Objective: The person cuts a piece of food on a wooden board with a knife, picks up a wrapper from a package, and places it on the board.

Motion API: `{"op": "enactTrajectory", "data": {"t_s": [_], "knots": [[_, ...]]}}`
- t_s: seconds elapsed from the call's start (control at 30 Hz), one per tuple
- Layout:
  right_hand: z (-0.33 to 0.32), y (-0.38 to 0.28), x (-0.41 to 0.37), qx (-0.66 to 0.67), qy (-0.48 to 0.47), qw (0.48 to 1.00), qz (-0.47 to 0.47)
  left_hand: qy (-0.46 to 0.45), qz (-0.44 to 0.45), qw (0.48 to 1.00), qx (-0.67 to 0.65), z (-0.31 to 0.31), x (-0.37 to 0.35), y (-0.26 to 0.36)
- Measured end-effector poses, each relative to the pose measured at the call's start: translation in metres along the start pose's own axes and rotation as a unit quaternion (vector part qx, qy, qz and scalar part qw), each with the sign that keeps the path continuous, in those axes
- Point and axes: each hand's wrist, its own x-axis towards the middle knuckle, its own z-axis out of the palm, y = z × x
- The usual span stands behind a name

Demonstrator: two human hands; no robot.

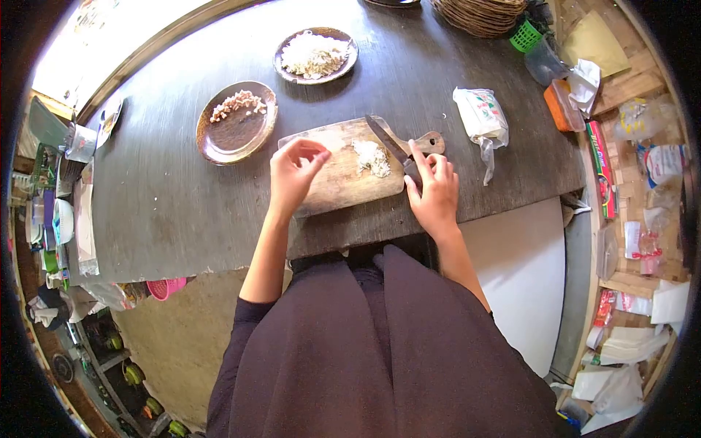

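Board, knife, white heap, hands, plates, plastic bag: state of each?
Cutting board: flat, partly covered
Knife: unsheathed, held
White heap: chopped, on the board
Left hand: raised, fingers curled
Right hand: gripping the knife handle
Near plate: partly filled
Far plate: heaped
Plastic bag: filled

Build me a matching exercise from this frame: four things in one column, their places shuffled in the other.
Things
1. Knife
2. Smaller white heap
3. Pinkish pieces
4. Plastic-wrapped package

Places
A. On the tabletop, right of the cutting board
B. On the brown plate nearer the person
C. Handle at the right hand
D. On the cutting board

Pairs: 1-C, 2-D, 3-B, 4-A
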Motion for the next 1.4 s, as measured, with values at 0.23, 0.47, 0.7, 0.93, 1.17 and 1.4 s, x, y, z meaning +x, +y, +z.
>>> {"op": "enactTrajectory", "data": {"t_s": [0.23,0.47,0.7,0.93,1.17,1.4], "knots": [[-0.04,-0.044,0.008,0.43,-0.02,0.903,-0.003,-0.104,-0.048,0.976,-0.182,0.025,-0.037,0.047],[-0.029,-0.049,0.001,0.515,-0.018,0.856,0.037,-0.131,0.003,0.984,-0.124,0.013,-0.049,0.063],[-0.041,-0.072,0.001,0.601,-0.045,0.797,0.029,-0.168,0.071,0.971,-0.157,-0.01,-0.046,0.084],[-0.046,-0.102,0.002,0.562,-0.036,0.827,0.007,-0.157,0.175,0.968,-0.083,-0.034,-0.039,0.088],[-0.059,-0.127,0.01,0.463,0.03,0.882,-0.079,-0.129,0.137,0.974,-0.129,-0.045,-0.038,0.096],[-0.067,-0.122,0.014,0.456,0.063,0.883,-0.097,-0.108,0.125,0.972,-0.169,-0.036,-0.034,0.098]]}}
